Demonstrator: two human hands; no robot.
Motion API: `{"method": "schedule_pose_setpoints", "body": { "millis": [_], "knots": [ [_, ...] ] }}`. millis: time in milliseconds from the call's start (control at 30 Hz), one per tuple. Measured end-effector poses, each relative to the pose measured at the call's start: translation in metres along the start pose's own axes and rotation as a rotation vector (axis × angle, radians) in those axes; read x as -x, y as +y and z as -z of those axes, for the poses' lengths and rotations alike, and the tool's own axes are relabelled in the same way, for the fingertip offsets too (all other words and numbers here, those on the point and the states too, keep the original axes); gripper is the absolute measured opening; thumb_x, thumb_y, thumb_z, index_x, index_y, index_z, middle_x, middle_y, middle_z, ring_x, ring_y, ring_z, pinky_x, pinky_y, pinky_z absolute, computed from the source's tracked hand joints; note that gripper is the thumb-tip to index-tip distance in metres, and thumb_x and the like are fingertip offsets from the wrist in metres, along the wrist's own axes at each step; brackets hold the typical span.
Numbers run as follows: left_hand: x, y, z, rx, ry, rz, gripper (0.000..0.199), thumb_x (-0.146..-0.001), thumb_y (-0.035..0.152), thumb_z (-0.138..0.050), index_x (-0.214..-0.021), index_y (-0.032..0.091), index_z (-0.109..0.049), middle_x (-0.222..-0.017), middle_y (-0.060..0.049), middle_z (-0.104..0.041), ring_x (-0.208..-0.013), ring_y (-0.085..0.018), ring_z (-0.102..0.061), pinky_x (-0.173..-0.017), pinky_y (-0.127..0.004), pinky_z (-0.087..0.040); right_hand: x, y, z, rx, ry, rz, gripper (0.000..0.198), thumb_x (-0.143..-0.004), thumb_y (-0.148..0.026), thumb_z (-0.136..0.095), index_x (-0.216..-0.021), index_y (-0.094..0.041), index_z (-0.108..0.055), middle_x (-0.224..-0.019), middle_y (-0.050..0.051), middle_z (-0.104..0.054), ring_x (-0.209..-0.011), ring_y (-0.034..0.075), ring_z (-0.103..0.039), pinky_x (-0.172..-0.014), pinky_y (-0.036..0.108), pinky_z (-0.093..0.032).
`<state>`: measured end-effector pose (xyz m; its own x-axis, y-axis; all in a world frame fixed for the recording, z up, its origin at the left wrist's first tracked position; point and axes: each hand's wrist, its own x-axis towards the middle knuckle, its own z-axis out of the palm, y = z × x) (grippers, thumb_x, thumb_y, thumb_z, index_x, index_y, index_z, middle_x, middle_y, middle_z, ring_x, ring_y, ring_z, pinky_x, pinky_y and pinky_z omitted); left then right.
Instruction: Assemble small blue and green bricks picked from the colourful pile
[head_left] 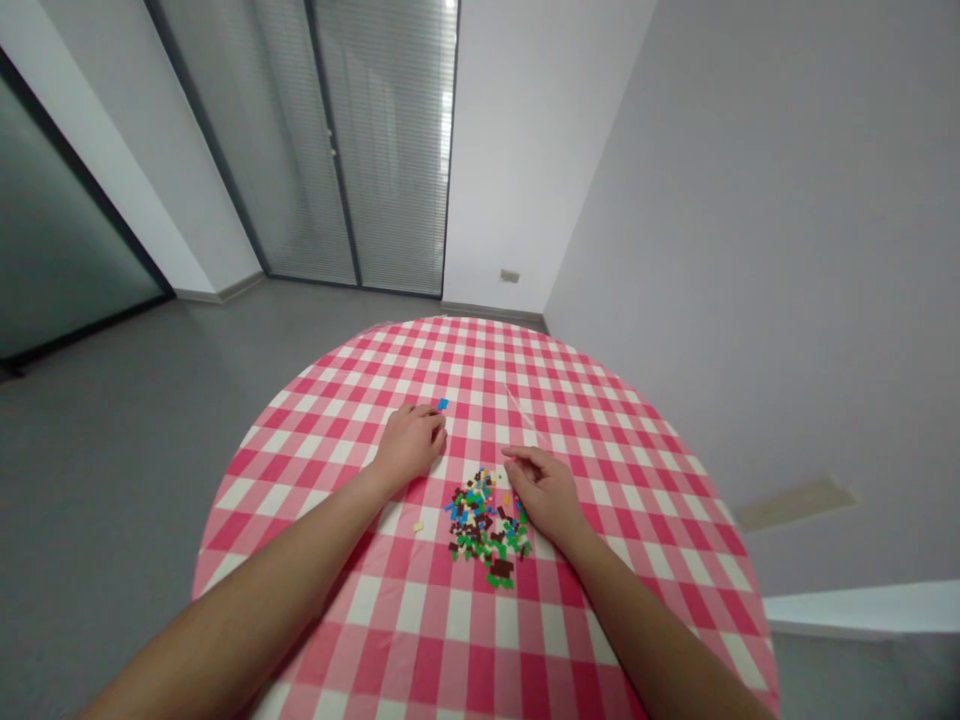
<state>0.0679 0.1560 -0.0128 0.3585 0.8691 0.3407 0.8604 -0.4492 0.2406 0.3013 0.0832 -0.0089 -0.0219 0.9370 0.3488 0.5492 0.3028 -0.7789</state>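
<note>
Two bare hands rest on the checked counter (424, 625) around one heap of small coloured bricks (472, 530); taking the heap as the dial's centre, with twelve pointing away from the person, the left hand (411, 440) sits between ten and eleven o'clock, the right hand (544, 490) at two, so both probably reach the bricks without stretching; the left's fingers curl downward beside a blue piece (443, 404) at eleven, and I cannot tell whether they grip it or merely lie near; the right bends loosely palm-down over the heap's edge, thumb near forefinger, perhaps to pick among bricks, though whether anything is pinched there I cannot tell; a pale piece (418, 526) lies alone at nine, apart from the others, possibly set aside to be easily seen; a dark brown piece (502, 568) lies at five, on the heap's near edge.
</note>
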Motion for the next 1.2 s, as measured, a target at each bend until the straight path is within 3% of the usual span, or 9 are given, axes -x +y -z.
{"method": "schedule_pose_setpoints", "body": {
  "millis": [133, 367, 700, 933, 1200],
  "knots": [
    [0.0011, 0.0008, 0.0023, -0.04, -0.004, 0.008, 0.025, -0.092, 0.028, -0.05, -0.096, 0.022, -0.073, -0.113, -0.008, -0.07, -0.101, -0.027, -0.059, -0.09, -0.041, -0.044, 0.0003, -0.0012, 0.0001, -0.007, -0.003, 0.002, 0.032, -0.086, -0.036, -0.057, -0.098, -0.013, -0.075, -0.054, -0.003, -0.047, -0.049, 0.013, -0.041, -0.048, 0.025, -0.033],
    [0.0031, -0.0005, 0.0068, -0.04, 0.007, 0.111, 0.022, -0.088, 0.029, -0.053, -0.086, 0.019, -0.073, -0.092, -0.008, -0.072, -0.092, -0.027, -0.061, -0.084, -0.04, -0.045, -0.0011, 0.0007, 0.0011, -0.015, 0.002, 0.003, 0.032, -0.086, -0.037, -0.057, -0.098, -0.012, -0.074, -0.053, -0.003, -0.046, -0.048, 0.012, -0.039, -0.047, 0.025, -0.032],
    [0.0023, 0.0003, 0.0066, -0.012, 0.003, 0.05, 0.026, -0.09, 0.027, -0.05, -0.086, 0.02, -0.074, -0.096, -0.008, -0.073, -0.092, -0.026, -0.061, -0.088, -0.042, -0.046, -0.0007, -0.001, 0.0015, 0.001, -0.006, 0.004, 0.032, -0.086, -0.037, -0.056, -0.097, -0.013, -0.074, -0.052, -0.004, -0.044, -0.048, 0.012, -0.039, -0.048, 0.025, -0.033],
    [0.0022, 0.0015, 0.0054, 0.007, 0.018, 0.019, 0.027, -0.09, 0.025, -0.05, -0.089, 0.02, -0.076, -0.11, -0.009, -0.072, -0.1, -0.028, -0.062, -0.093, -0.043, -0.046, -0.0012, -0.0024, 0.0012, -0.015, -0.002, -0.012, 0.033, -0.085, -0.039, -0.056, -0.097, -0.013, -0.074, -0.052, -0.004, -0.043, -0.048, 0.012, -0.038, -0.047, 0.025, -0.032],
    [0.0016, 0.0007, 0.0048, 0.003, 0.007, 0.007, 0.027, -0.09, 0.024, -0.049, -0.087, 0.019, -0.076, -0.104, -0.008, -0.072, -0.097, -0.027, -0.062, -0.091, -0.043, -0.047, -0.0012, -0.001, 0.0019, -0.014, -0.011, -0.008, 0.034, -0.086, -0.039, -0.056, -0.098, -0.013, -0.074, -0.051, -0.005, -0.042, -0.048, 0.012, -0.037, -0.047, 0.024, -0.032]
  ]
}}
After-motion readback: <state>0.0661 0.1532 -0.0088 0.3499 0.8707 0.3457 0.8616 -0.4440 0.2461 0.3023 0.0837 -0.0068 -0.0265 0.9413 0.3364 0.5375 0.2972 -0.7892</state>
